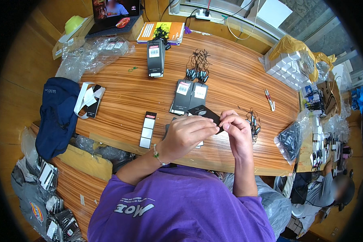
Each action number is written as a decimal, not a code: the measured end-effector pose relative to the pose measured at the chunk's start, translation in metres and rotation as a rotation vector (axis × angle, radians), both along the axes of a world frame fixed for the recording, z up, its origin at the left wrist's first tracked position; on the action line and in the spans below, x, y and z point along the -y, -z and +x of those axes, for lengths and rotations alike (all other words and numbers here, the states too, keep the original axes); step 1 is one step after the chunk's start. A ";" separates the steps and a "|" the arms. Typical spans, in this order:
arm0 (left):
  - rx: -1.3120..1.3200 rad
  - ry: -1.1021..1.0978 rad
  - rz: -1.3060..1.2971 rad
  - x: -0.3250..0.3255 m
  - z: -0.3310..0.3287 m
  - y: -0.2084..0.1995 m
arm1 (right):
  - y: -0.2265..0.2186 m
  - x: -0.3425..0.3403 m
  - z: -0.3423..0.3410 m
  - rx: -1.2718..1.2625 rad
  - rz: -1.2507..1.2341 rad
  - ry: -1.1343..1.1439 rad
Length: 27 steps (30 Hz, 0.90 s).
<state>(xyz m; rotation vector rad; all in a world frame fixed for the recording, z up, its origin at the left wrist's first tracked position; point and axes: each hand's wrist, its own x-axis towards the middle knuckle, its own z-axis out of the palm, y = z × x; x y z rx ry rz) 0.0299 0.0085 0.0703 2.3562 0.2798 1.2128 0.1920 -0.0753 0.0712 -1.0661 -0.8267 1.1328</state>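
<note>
A black hang tag [203,111] with pale print slants between my hands. My left hand [186,134] reaches over it with fingers closed on it. At the tag's right end, my right hand [237,128] pinches its edge; any string there is too small to make out. Black hang-tag strings [253,124] lie in a bunch just right of that hand. Beyond my hands sit grey tags [181,96] with white labels, their black strings [197,64] fanned out behind. Left of my left hand lies a black strip of white stickers [148,131]. Part of the tabletop is hidden under my hands.
A strung stack of tags [155,60] stands farther back. Red-and-white snips [270,101] and a plastic bag of black strings [289,140] lie right. Small white boxes [286,68] fill the back right corner. Navy cloth [58,115] hangs over the left edge. Another person [324,191] sits far right.
</note>
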 end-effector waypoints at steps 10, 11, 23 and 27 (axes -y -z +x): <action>-0.023 -0.018 0.090 -0.011 0.002 -0.012 | -0.004 -0.006 -0.019 0.125 0.073 0.200; -0.023 -0.009 0.089 -0.013 0.003 -0.012 | -0.002 -0.006 -0.018 0.116 0.090 0.248; -0.155 0.124 -0.216 -0.010 -0.004 0.006 | -0.026 -0.005 0.010 -0.223 0.378 0.212; -0.201 0.096 -0.455 -0.021 -0.024 -0.001 | -0.030 -0.002 0.012 -0.243 0.373 0.199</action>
